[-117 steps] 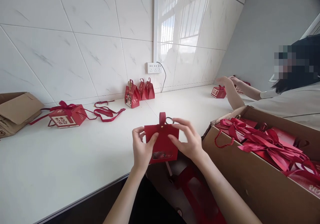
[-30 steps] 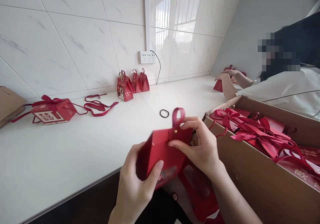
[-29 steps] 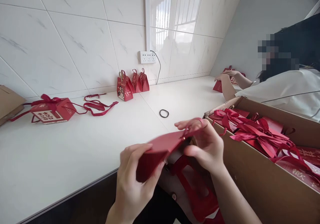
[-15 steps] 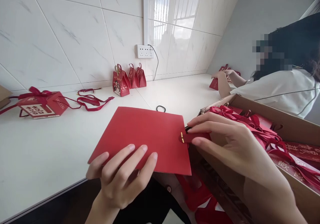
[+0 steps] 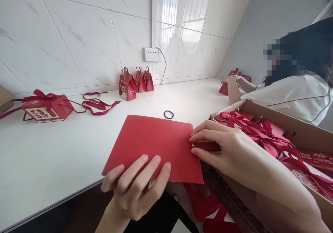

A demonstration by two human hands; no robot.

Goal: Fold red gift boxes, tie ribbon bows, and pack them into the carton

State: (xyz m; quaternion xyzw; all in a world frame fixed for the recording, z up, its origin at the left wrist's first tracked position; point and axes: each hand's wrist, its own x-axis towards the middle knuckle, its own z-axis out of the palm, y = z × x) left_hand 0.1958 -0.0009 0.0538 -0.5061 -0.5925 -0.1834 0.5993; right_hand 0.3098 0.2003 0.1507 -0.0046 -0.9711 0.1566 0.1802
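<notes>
I hold a flat red paper gift bag [image 5: 156, 146] level over the near edge of the white counter [image 5: 52, 156], its plain side up. My left hand [image 5: 135, 188] grips its near edge, fingers on top. At the bag's right edge, my right hand [image 5: 221, 149] pinches the red handle tab with the gold stud. A black hair tie [image 5: 169, 114] lies on the counter just beyond the bag.
A cardboard box [image 5: 299, 136] full of red ribboned boxes stands at my right. A ribboned red box [image 5: 45, 107], loose ribbons [image 5: 97, 104] and three small red bags [image 5: 134, 84] lie toward the tiled wall. Another person [image 5: 291, 91] handles red boxes at the far right.
The bag went from upright and partly opened to flattened and turned level, plain side up. My right hand shifted from its top handle to the tab at its right edge.
</notes>
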